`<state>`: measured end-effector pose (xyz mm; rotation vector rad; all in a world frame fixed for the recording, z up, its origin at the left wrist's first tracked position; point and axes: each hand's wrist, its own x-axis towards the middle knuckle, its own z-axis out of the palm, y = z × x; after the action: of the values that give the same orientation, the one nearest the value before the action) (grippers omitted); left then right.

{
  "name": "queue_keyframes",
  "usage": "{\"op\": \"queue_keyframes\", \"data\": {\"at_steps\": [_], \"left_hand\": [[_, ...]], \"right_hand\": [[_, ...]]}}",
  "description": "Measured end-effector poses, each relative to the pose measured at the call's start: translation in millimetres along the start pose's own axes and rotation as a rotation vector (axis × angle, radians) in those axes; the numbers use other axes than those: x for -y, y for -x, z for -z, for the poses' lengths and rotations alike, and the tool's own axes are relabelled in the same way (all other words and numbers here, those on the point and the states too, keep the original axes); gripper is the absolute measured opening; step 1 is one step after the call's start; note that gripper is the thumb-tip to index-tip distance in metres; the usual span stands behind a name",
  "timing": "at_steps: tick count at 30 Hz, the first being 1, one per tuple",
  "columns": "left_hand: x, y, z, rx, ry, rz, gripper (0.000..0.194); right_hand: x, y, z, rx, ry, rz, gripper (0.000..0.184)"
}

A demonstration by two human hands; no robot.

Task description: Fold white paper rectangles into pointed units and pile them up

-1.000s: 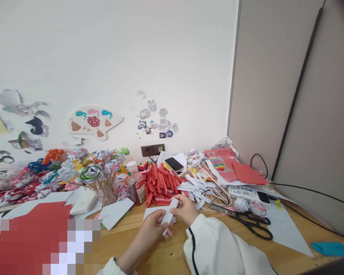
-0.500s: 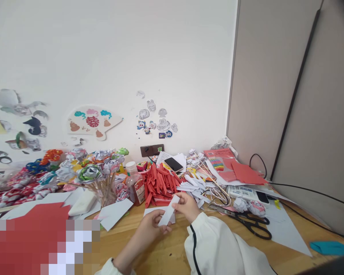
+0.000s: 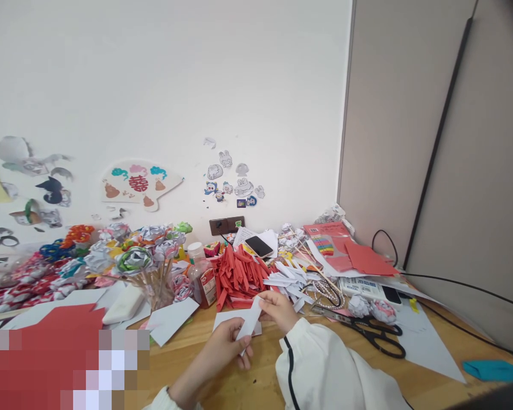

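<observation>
Between my two hands, above the wooden table, a narrow strip of white paper (image 3: 249, 325) slants up to the right. My left hand (image 3: 231, 341) pinches its lower end, with the thumb on top and the fingers underneath. The upper end is gripped between the thumb and fingers of my right hand (image 3: 279, 310). Under the strip, a flat piece of white paper (image 3: 222, 320) lies partly hidden by my hands. Just beyond stand a heap of folded red paper strips (image 3: 241, 273) and a smaller heap of white paper strips (image 3: 288, 278).
Black-handled scissors (image 3: 376, 333) lie right of my sleeve. A bottle (image 3: 200, 276) and a holder of paper flowers (image 3: 154, 279) stand at the left. A phone (image 3: 259, 246) rests behind the red heap. Red sheets (image 3: 55, 319) cover the left side; cables (image 3: 461, 285) cross the right.
My left hand has shifted its grip at the strip's lower end, its fingers now lower and more curled. The strip stands slightly steeper. My right hand has barely moved.
</observation>
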<state>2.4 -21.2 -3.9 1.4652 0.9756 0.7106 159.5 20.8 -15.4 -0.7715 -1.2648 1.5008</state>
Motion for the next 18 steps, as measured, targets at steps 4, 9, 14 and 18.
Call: {"op": "queue_keyframes", "data": {"at_steps": [4,9,14,18], "left_hand": [[-4,2,-0.3,0.022,0.014,0.006,0.025],[-11,7,-6.0,0.03,0.098,0.0,0.028],[-17,10,-14.8,-0.01,0.293,0.0,0.035],[-14,5,-15.4,-0.06,0.296,-0.006,0.03]], "right_hand": [[-2,-1,0,0.014,-0.038,0.04,0.036],[4,3,-5,0.044,0.078,0.142,0.032],[3,6,-9,0.085,0.159,0.215,0.023],[1,5,-11,0.091,0.146,0.232,0.023]]}}
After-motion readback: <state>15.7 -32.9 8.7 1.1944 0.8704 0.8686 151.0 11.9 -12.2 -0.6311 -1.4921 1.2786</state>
